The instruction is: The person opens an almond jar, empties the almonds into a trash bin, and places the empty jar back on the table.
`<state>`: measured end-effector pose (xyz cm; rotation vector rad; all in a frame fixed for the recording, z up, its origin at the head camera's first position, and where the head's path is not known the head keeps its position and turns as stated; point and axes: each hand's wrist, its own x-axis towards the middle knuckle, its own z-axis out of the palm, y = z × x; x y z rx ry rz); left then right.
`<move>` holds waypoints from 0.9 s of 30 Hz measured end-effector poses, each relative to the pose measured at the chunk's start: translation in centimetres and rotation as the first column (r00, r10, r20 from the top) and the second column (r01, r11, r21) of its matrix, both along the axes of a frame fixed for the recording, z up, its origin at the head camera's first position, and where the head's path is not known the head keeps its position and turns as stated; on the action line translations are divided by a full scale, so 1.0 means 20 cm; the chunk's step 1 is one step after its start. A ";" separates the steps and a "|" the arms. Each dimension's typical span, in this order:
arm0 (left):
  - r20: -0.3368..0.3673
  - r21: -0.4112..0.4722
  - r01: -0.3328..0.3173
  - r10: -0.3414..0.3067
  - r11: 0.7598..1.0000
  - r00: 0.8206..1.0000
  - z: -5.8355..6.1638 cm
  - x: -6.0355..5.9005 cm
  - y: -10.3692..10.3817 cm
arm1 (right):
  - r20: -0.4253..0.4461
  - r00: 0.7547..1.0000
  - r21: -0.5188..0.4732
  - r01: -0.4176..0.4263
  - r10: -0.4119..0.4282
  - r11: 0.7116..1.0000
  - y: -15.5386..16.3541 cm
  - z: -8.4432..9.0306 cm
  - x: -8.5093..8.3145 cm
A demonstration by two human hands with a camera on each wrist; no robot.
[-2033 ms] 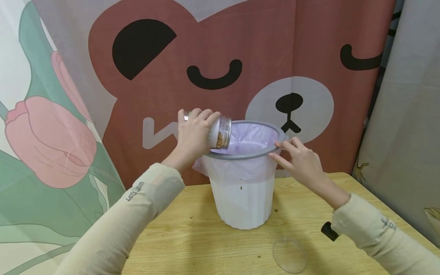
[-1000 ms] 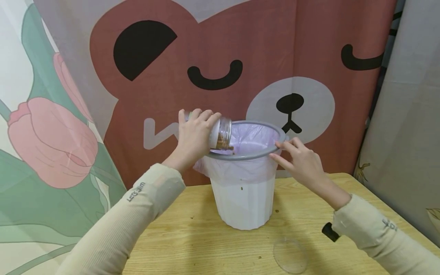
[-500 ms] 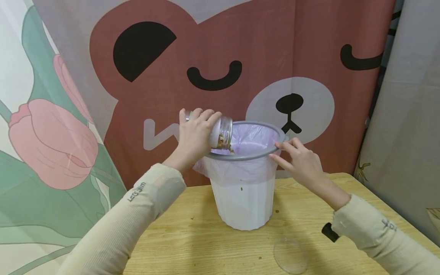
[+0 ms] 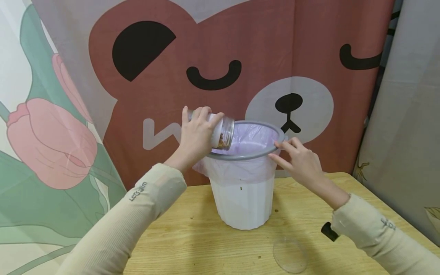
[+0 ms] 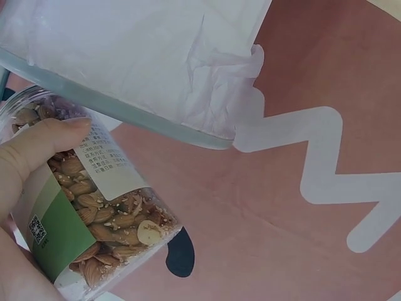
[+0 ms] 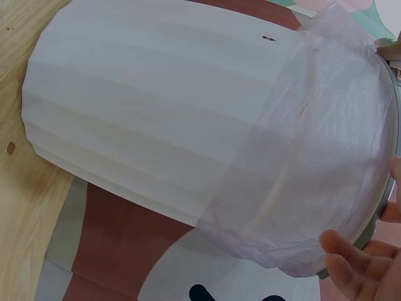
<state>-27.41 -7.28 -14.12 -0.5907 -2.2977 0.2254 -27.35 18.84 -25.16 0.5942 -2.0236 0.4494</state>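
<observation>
i log jar [image 4: 216, 131] at centre of head view, gripped by left hand [image 4: 196, 133], nearer one; long axis near level, mouth dipping rightward over left side of bin [image 4: 242, 202]. right hand [image 4: 303, 162], centre right, pinches rim [image 4: 251, 156]. nuts [image 5: 123, 236] inside jar.

Light wood table [image 4: 165, 240]. White bin [image 4: 244, 206] upright on it, clear round disc [image 4: 290, 256] nearer camera. Few brown crumbs [image 4: 276, 211] scattered.
</observation>
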 end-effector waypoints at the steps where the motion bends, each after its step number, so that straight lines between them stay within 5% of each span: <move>1: 0.000 -0.007 -0.001 0.001 1.000 1.000 0.00 0.00 0.00 | 0.000 1.000 0.000 0.001 -0.001 1.000 0.00 0.00 0.00; 27: -0.031 -0.037 0.012 -0.013 0.999 0.999 -0.03 -0.02 0.00 | 0.011 1.000 -0.004 0.006 -0.006 1.000 0.00 0.00 0.00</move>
